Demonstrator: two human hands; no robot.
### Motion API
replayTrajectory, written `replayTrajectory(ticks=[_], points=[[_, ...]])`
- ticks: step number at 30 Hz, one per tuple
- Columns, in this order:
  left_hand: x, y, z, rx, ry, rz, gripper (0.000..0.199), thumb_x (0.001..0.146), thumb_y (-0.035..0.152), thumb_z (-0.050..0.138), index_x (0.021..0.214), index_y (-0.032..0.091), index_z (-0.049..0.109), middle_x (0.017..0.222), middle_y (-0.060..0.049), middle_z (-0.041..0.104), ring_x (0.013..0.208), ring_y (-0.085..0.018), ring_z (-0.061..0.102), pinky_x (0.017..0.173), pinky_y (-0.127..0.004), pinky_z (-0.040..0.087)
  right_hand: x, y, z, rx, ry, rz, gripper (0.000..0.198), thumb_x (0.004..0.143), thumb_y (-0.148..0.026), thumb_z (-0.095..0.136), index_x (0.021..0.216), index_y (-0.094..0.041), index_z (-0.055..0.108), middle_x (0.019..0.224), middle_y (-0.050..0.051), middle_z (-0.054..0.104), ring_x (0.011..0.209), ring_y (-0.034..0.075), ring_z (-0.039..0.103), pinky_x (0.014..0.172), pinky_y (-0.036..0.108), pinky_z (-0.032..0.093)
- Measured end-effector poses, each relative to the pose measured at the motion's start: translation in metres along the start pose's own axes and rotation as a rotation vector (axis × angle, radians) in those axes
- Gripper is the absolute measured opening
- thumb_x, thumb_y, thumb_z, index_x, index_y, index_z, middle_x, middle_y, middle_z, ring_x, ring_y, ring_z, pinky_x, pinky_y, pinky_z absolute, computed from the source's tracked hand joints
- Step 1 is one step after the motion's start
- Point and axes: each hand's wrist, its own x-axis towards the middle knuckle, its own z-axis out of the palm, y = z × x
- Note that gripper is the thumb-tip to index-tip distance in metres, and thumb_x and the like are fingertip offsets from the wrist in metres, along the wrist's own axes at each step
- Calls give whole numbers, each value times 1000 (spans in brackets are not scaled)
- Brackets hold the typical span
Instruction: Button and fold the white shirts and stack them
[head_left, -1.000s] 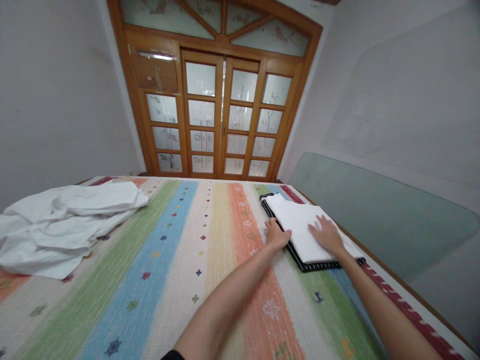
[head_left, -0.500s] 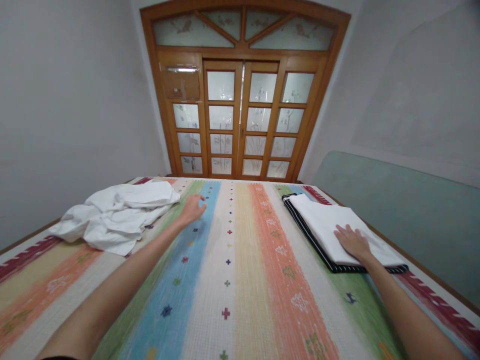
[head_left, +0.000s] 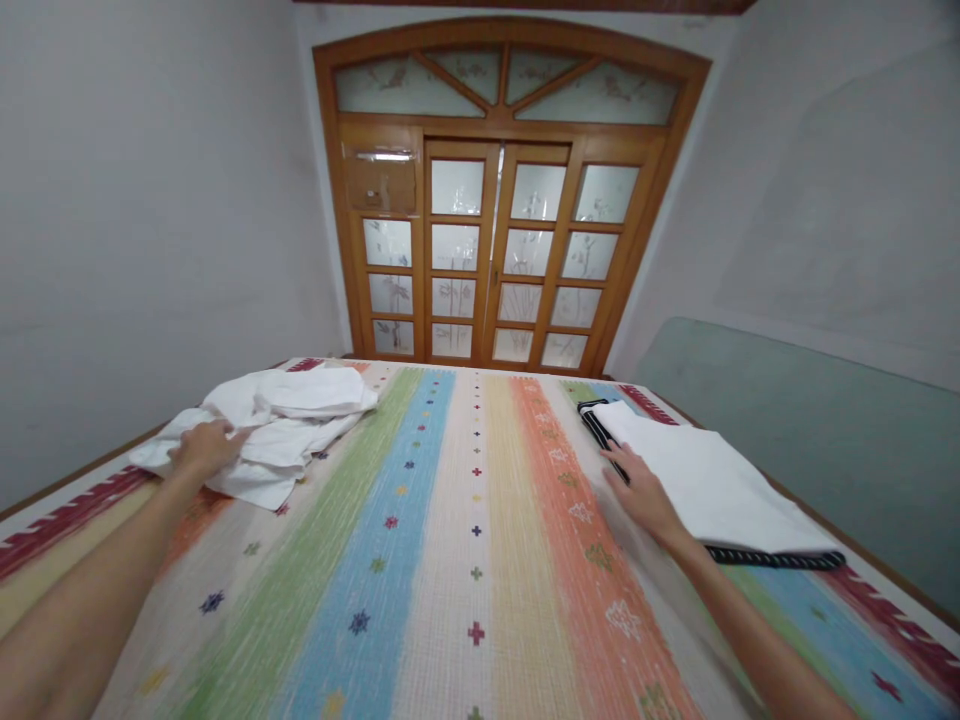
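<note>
On the left of the bed lies a crumpled white cloth (head_left: pixel 322 390), perhaps a garment. My left hand (head_left: pixel 202 448) is down on its near left part, the fingers curled into the fabric and the thumb pointing right. On the right, a neatly folded white cloth (head_left: pixel 720 480) rests on top of a folded black cloth with white stripes (head_left: pixel 772 557). At the left edge of this stack is my right hand (head_left: pixel 643 495), palm down with fingers apart, holding nothing. It covers part of the striped edge.
A bedspread (head_left: pixel 442 500) with coloured stripes and small motifs spreads under everything. A pale green headboard or panel (head_left: pixel 810 400) stands along the right wall. Wooden doors (head_left: pixel 495 250) with glass panes close off the far end.
My left hand has moved left from the blue stripe onto the crumpled white cloth. My right hand has slid left off the top of the folded stack to its edge. The view has tilted up slightly.
</note>
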Motion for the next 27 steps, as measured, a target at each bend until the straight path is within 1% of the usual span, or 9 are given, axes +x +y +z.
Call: replayTrajectory(ticks=[4, 7, 10, 13, 16, 20, 23, 25, 27], points=[[-8, 4, 0, 24, -88, -55, 45, 91, 44, 30, 100, 13, 61, 109, -15, 66, 101, -30, 58, 86, -42, 41, -16, -49, 43, 48, -228, -145, 51, 95, -47, 34, 129, -19, 59, 145, 10, 48, 141, 27, 31, 116, 49, 25], [-10, 10, -8, 0, -71, -48, 41, 91, 40, 30, 95, 13, 60, 106, -14, 67, 97, -28, 58, 84, -37, 40, -27, -65, 63, 10, -344, -198, 57, 96, -50, 31, 138, -16, 51, 148, 12, 42, 141, 27, 30, 116, 52, 23], [-8, 18, -15, -54, 10, -29, 32, 90, 36, 33, 89, 14, 58, 96, -9, 67, 92, -23, 56, 80, -31, 39, -31, -67, 66, -6, -361, -218, 58, 98, -49, 27, 141, -16, 48, 149, 13, 40, 141, 27, 30, 117, 52, 21], [-9, 40, -22, -116, 166, 40, 26, 90, 32, 35, 87, 15, 54, 89, -5, 65, 89, -20, 55, 82, -30, 39, -30, -67, 62, -2, -346, -226, 57, 98, -49, 27, 142, -18, 47, 149, 12, 40, 140, 26, 32, 117, 52, 22], [-24, 79, -27, -158, 291, 297, 20, 88, 29, 37, 86, 16, 52, 91, -8, 63, 93, -23, 55, 89, -35, 38, -29, -68, 60, -8, -348, -216, 58, 98, -49, 27, 142, -17, 47, 148, 12, 41, 140, 26, 32, 116, 52, 23], [-69, 144, -21, -340, 289, 623, 16, 88, 26, 37, 84, 18, 50, 88, -10, 60, 89, -23, 55, 86, -33, 40, -29, -69, 59, -1, -354, -209, 58, 98, -50, 28, 141, -17, 48, 148, 11, 41, 140, 26, 33, 117, 51, 23], [-120, 181, 1, -405, 197, 868, 18, 90, 26, 35, 81, 20, 48, 84, -7, 58, 82, -21, 53, 83, -34, 41, -29, -70, 59, 18, -344, -194, 58, 97, -51, 29, 140, -19, 50, 147, 10, 43, 139, 26, 34, 116, 52, 23], [-158, 195, 21, -378, 69, 1034, 17, 90, 24, 36, 80, 20, 48, 82, -6, 57, 80, -20, 53, 81, -34, 41, -30, -70, 59, 32, -340, -184, 57, 97, -52, 29, 139, -19, 50, 146, 11, 44, 139, 26, 35, 116, 53, 23], [-193, 203, 41, -325, -79, 1157, 15, 91, 23, 37, 81, 20, 49, 83, -6, 57, 78, -20, 52, 78, -33, 41, -30, -70, 58, 39, -342, -175, 57, 97, -52, 30, 139, -19, 50, 147, 11, 44, 139, 26, 35, 116, 54, 23]])
